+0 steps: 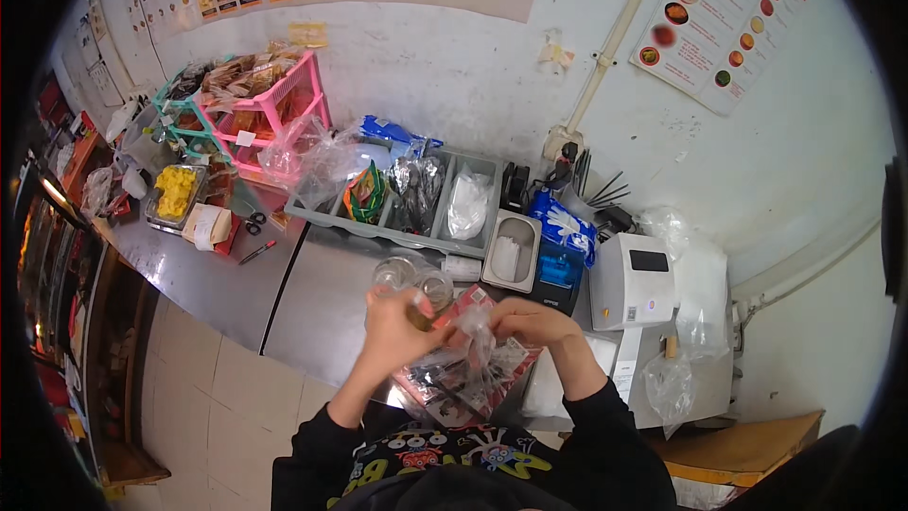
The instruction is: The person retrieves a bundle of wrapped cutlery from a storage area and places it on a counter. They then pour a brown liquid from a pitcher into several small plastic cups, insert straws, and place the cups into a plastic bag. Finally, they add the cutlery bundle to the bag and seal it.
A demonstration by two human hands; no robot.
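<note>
Near the front of the metal counter, my left hand [401, 326] and my right hand [528, 323] pinch the gathered neck of a clear plastic bag [479, 341] between them. Inside or under the bag lies a red and white printed box or packet [521, 358] with dark items on it; the film's glare blurs which. Two clear round cups or jars [434, 284] stand just beyond my left hand, partly covered by its fingers. The fingertips of both hands are partly hidden by the film.
Behind stands a grey divided tray [397, 231] with bagged cutlery. A steel container [511, 249], blue-topped printer [560, 270] and white machine [631, 280] stand right. Pink baskets [273, 110] of packets, a tray of yellow food [176, 192], scissors [254, 222] and a pen [257, 251] are left.
</note>
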